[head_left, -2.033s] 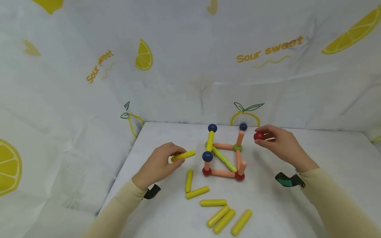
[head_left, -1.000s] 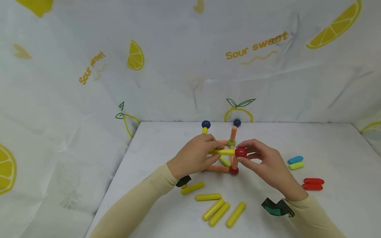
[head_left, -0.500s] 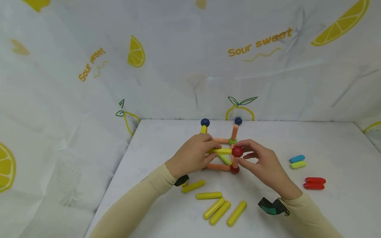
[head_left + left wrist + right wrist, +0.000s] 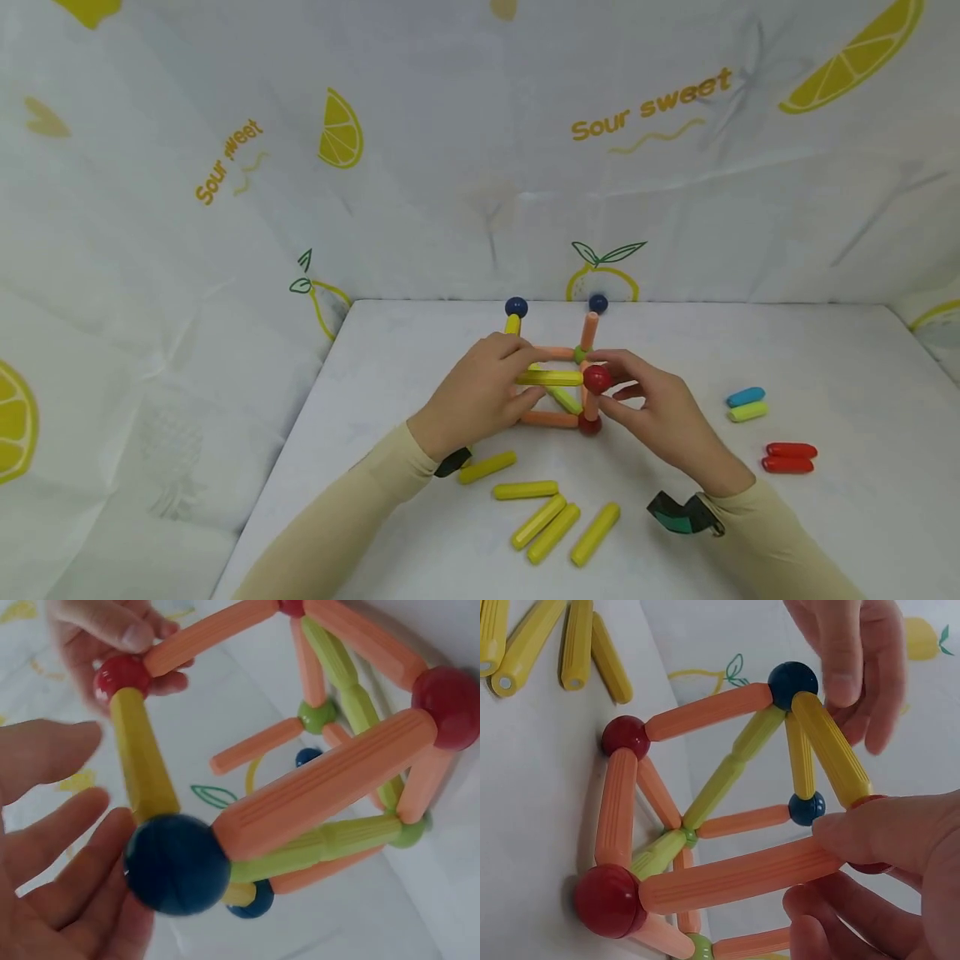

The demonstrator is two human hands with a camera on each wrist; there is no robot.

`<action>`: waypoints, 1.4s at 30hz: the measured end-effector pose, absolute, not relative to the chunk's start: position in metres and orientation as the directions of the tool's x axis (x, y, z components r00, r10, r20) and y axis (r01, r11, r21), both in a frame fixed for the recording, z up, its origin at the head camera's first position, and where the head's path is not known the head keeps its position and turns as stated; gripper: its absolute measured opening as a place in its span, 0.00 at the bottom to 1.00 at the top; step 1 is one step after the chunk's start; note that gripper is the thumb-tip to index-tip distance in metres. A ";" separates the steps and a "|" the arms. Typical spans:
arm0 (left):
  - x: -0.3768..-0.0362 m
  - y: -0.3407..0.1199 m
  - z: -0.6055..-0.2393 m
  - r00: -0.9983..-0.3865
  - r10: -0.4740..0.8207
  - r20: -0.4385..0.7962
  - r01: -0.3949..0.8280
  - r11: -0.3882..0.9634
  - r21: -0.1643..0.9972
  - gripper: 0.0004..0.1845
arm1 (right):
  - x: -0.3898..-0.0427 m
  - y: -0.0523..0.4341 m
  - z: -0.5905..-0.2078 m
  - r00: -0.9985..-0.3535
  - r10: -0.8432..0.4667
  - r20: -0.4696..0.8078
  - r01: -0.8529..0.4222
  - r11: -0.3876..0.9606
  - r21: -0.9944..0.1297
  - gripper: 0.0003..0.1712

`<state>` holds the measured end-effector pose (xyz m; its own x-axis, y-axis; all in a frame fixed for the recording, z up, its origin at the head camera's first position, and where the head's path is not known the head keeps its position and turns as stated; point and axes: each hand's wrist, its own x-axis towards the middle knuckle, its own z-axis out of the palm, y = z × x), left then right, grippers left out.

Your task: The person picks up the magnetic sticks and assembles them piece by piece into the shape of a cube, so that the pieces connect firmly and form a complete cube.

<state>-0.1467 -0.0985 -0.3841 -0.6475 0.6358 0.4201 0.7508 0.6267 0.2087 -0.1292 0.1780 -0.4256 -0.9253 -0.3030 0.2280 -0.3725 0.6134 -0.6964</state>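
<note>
A magnetic stick-and-ball frame stands between both hands, with orange rods (image 4: 551, 419), red and green corner balls and a light green diagonal (image 4: 360, 712). Across its near top edge, a yellow rod (image 4: 555, 378) links a blue ball (image 4: 178, 864) to a red ball (image 4: 597, 379) on top of an orange upright (image 4: 742, 876). My right hand (image 4: 660, 408) pinches that red ball between thumb and fingers. Around the yellow rod and blue ball, my left hand (image 4: 480, 392) has its fingers spread; the left wrist view shows its thumb apart from the rod. Another blue ball (image 4: 516, 307) tops the far left corner.
Several yellow rods (image 4: 555, 533) lie on the white table (image 4: 675, 567) in front of the frame. To the right are a short blue rod (image 4: 746, 397), a light green one (image 4: 748, 412) and two red ones (image 4: 789, 457). A loose dark blue ball (image 4: 597, 303) sits behind.
Both hands came together over the frame from either side, bringing the yellow rod and red ball together. The rod now bridges the near top corners, and my left fingers have loosened from it.
</note>
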 end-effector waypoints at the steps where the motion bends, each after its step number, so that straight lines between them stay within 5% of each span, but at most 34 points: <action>1: -0.144 -0.103 -0.384 -0.652 0.608 0.453 0.744 0.628 0.229 0.22 | -0.129 0.178 -0.424 -0.928 -0.304 0.216 -0.364 0.615 -0.700 0.35; 7: -0.120 -0.149 -0.403 -0.770 0.304 0.561 0.580 0.700 0.416 0.13 | -0.127 0.203 -0.418 -0.939 -0.292 0.181 -0.336 0.663 -0.669 0.33; 12: -0.109 -0.178 -0.442 -0.972 0.127 0.199 0.212 0.844 0.493 0.12 | -0.138 0.266 -0.428 -0.947 -0.269 0.175 -0.321 0.758 -0.568 0.22; 15: -0.106 -0.183 -0.458 -0.996 0.092 -0.013 0.073 0.863 0.501 0.14 | -0.149 0.307 -0.438 -0.970 -0.233 0.061 -0.231 0.823 -0.519 0.19; 20: -0.103 -0.177 -0.464 -0.987 0.063 -0.147 -0.027 0.841 0.540 0.16 | -0.165 0.350 -0.451 -0.973 -0.208 -0.097 -0.150 0.897 -0.415 0.21; 36: -0.105 -0.162 -0.464 -0.984 0.142 -0.110 0.066 0.854 0.517 0.09 | -0.171 0.361 -0.459 -0.955 -0.206 -0.214 -0.106 0.909 -0.402 0.17; 42: -0.094 -0.156 -0.453 -0.972 0.230 -0.056 0.164 0.824 0.542 0.10 | -0.164 0.342 -0.455 -0.958 -0.244 -0.147 -0.165 0.896 -0.412 0.16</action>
<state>-0.0936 -0.1558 -0.4527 -0.9715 0.2302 -0.0563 0.1638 0.8240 0.5424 -0.1644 0.3416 -0.4548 -0.9584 -0.2442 -0.1475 -0.1650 0.8962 -0.4119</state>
